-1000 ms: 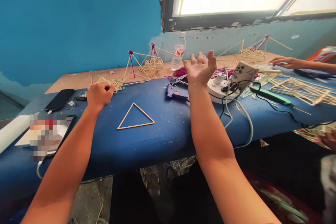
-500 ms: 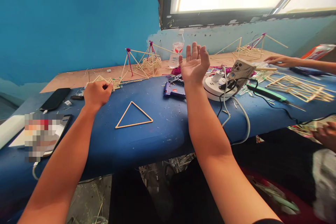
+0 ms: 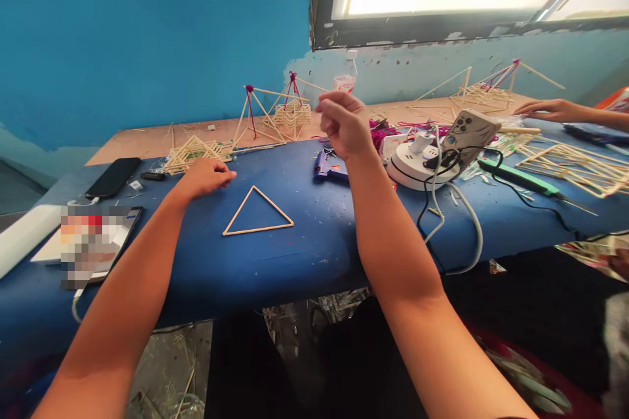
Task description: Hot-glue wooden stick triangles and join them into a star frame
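A triangle of thin wooden sticks [image 3: 258, 232] lies flat on the blue table covering. Left of it, my left hand [image 3: 209, 177] rests low over the table, fingers loosely bent forward and holding nothing I can see. Behind that hand is a small stack of stick frames [image 3: 196, 150]. My right hand [image 3: 346, 121] is raised above the table with its fingers curled in; no object shows in it. Just below and left of that hand lies a blue glue gun [image 3: 329, 167], partly hidden by my forearm.
Stick pyramids with purple yarn [image 3: 250, 114] stand at the back. A white power strip [image 3: 410, 167] with cables and a phone [image 3: 472, 134] is on the right, near a green soldering iron [image 3: 521, 177] and stick frames [image 3: 574, 167]. Another person's hand [image 3: 545, 108] reaches in. Phones lie left.
My right hand has gone from spread fingers to curled and turned over. My left hand has loosened from a fist and shifted toward the triangle. The view has swung slightly left.
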`<move>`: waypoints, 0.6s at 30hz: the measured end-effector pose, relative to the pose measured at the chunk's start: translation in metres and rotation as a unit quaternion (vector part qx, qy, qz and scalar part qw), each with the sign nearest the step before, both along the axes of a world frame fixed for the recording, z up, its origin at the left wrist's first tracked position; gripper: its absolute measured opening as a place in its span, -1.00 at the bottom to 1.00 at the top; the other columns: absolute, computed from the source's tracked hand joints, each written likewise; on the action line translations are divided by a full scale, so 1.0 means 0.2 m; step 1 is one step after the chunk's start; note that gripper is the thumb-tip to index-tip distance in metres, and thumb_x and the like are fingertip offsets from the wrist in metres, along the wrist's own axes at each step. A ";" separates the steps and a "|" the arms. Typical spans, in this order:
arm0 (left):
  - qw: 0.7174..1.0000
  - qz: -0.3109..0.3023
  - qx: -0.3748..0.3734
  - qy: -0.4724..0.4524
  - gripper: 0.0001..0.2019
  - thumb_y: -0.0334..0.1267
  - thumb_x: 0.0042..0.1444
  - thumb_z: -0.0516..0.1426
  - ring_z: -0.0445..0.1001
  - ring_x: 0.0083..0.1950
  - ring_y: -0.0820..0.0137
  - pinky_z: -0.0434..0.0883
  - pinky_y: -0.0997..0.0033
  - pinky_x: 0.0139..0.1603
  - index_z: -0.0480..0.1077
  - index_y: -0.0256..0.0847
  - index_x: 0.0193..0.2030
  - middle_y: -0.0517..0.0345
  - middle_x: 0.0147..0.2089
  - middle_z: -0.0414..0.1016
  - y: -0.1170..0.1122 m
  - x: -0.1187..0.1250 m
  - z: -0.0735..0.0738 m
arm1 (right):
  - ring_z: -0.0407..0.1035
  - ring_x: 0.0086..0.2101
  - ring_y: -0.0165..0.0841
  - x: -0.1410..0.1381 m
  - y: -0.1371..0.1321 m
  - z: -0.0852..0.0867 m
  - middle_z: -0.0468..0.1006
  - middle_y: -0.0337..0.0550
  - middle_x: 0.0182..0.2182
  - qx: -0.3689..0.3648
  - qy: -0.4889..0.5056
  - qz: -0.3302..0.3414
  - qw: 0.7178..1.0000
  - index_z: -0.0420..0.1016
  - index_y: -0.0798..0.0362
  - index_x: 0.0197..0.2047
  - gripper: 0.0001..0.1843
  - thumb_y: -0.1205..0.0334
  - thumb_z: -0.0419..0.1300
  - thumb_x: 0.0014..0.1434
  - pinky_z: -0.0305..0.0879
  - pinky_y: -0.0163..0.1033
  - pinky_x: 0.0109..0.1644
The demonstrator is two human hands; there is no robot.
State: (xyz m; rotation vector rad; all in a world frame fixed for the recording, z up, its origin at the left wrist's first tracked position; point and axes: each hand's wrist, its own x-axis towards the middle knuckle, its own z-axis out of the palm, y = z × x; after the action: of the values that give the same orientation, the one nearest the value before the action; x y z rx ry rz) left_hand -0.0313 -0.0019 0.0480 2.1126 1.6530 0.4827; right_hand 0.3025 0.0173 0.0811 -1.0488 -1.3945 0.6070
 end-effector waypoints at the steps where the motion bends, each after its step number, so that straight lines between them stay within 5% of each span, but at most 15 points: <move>1: 1.000 -0.013 -0.019 -0.002 -0.67 0.08 0.08 0.22 0.60 -0.31 0.24 0.44 0.28 -0.17 0.54 -0.11 -0.51 0.06 -0.42 0.66 -0.01 0.01 0.00 | 0.31 -0.44 -0.45 -0.04 -0.02 0.00 0.68 -0.11 -0.21 -0.026 -0.003 0.040 0.999 0.62 -0.01 -0.09 -0.71 -0.01 0.36 0.24 0.25 -0.28 -0.38; 7: 0.995 -0.061 -0.074 0.009 -0.63 0.15 0.02 0.27 0.50 -0.37 0.28 0.36 0.29 -0.27 0.58 -0.12 -0.49 0.12 -0.46 0.60 -0.05 0.06 -0.01 | 0.42 -0.43 -0.43 -0.26 -0.14 -0.02 0.62 -0.21 -0.46 -0.178 -0.266 0.228 0.920 0.66 0.07 -0.33 -0.94 0.27 0.40 0.13 0.31 -0.30 -0.32; 13: 0.997 -0.051 -0.064 0.007 -0.67 0.07 0.00 0.31 0.38 -0.40 0.32 0.27 0.28 -0.29 0.54 -0.13 -0.57 0.19 -0.55 0.46 -0.06 0.11 -0.04 | 0.45 -0.40 -0.42 -0.40 -0.17 -0.09 0.65 -0.25 -0.47 -0.218 -0.449 0.191 0.845 0.71 0.07 -0.34 -0.90 0.26 0.38 0.20 0.25 -0.32 -0.32; 18: 0.996 -0.029 -0.079 -0.013 -0.69 0.05 -0.05 0.35 0.35 -0.40 0.34 0.22 0.29 -0.29 0.58 -0.17 -0.54 0.18 -0.54 0.46 -0.06 0.12 -0.05 | 0.43 -0.39 -0.43 -0.44 -0.15 -0.14 0.71 -0.20 -0.39 -0.247 -0.463 0.191 0.829 0.74 0.11 -0.31 -0.83 0.18 0.40 0.24 0.21 -0.32 -0.35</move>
State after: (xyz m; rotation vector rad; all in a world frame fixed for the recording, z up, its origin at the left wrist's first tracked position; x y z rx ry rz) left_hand -0.0076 -0.0145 0.0390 2.0242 1.5558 0.3484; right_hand 0.2150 -0.0129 0.0531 -1.6083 -2.4252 0.8238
